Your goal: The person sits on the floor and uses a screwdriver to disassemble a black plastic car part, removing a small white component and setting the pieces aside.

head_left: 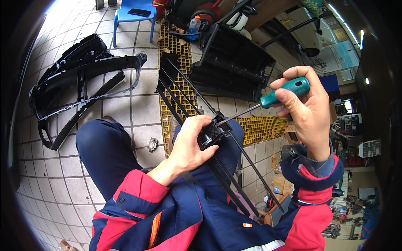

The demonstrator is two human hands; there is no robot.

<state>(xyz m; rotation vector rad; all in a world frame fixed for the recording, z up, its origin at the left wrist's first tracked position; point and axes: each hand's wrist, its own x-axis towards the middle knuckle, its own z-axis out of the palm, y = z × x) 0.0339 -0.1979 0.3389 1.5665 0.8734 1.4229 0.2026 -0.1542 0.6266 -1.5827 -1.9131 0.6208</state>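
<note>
Across my thighs lies a long black slatted plastic part, like a car grille [240, 151], with thin bars running from far left to near right. At its middle is a black bracket [215, 133]. My left hand [184, 144] is closed around the bracket, thumb on the near side and fingers over the far side. In my right hand [310, 115] is a screwdriver [287, 93] with a green handle, gripped between thumb and fingers. Its shaft slopes down to the left and the tip meets the bracket; the exact contact spot is too small to make out.
Black trim frames [83, 85] lie on the tiled floor at left. Beyond my knees rests a large black panel [234, 62] beside yellow floor grating [268, 129]. A phone [139, 12] sits on a blue stool [123, 17]. A small metal piece [153, 144] lies between my feet.
</note>
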